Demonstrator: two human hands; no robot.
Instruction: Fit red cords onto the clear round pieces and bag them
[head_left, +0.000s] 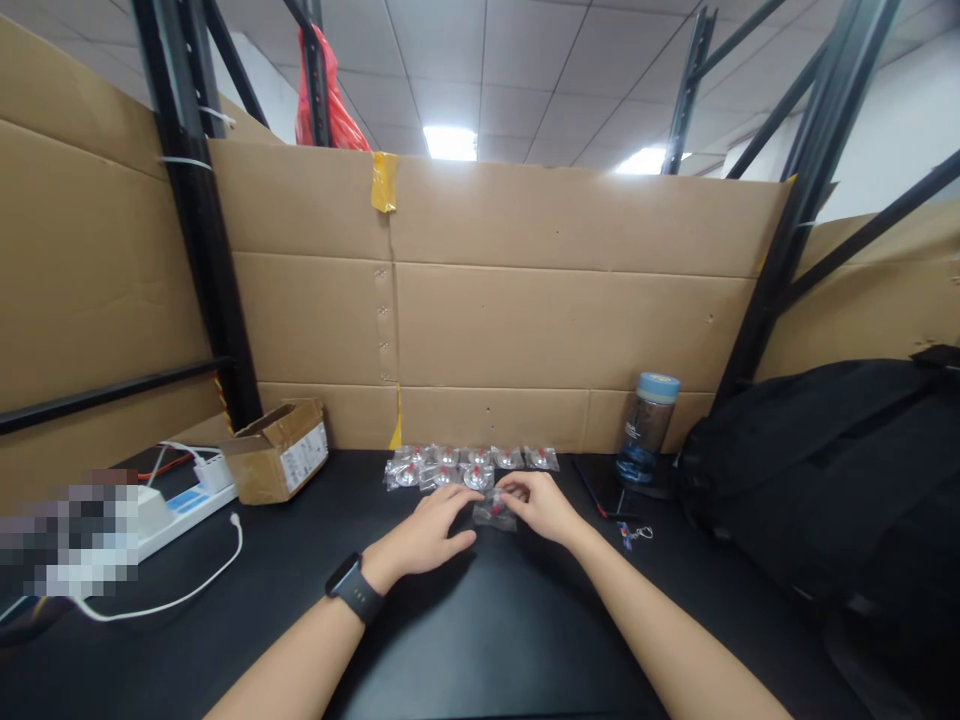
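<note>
- A small clear plastic packet [495,519] with a red spot lies on the black table [480,640], between a person's hands.
- The left hand [439,530] is spread, thumb wide, fingertips beside the packet.
- The right hand [541,506] curls its fingers at the packet; whether it grips, I cannot tell.
- Similar packets [478,476] lie in rows just behind.

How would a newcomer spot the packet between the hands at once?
On the black table, find the rows of clear packets before the cardboard wall. Just in front, between the left hand and the right hand, lies one clear packet with something reddish in it. Unlike its neighbours, it has fingers at it.
</note>
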